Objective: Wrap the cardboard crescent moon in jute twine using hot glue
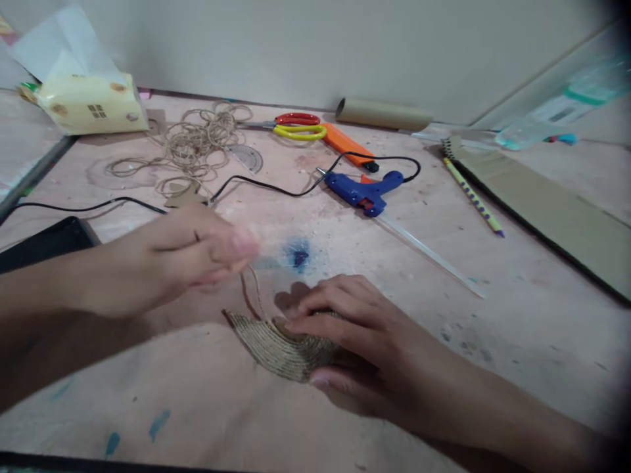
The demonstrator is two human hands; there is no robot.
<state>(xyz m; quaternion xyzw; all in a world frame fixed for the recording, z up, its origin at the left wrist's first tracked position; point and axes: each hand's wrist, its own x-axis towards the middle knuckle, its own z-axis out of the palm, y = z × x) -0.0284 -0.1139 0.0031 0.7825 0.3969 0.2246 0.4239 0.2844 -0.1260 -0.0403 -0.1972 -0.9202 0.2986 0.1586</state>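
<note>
A curved piece covered in rows of twine (283, 348), shaped like a half ring, lies low over the table. My right hand (355, 322) is closed on its right part, fingers on top and thumb along the lower edge, hiding that end. From the piece's inner edge a strand of twine (257, 289) rises to my left hand (207, 253). That hand is raised and closed in a pinch on the strand, slightly blurred. Beyond it lies a loose tangle of twine (200, 141). The blue glue gun (362, 190) rests farther right, a clear glue stick (434, 256) extending from its back.
Along the back are a tissue pack (93, 105), scissors (298, 125), an orange cutter (348, 146), a protractor (246, 157) and a cardboard tube (384, 113). At right lie a patterned pencil (473, 197), a cardboard strip (547, 210) and a plastic bottle (557, 108). A black cord (266, 186) crosses the table.
</note>
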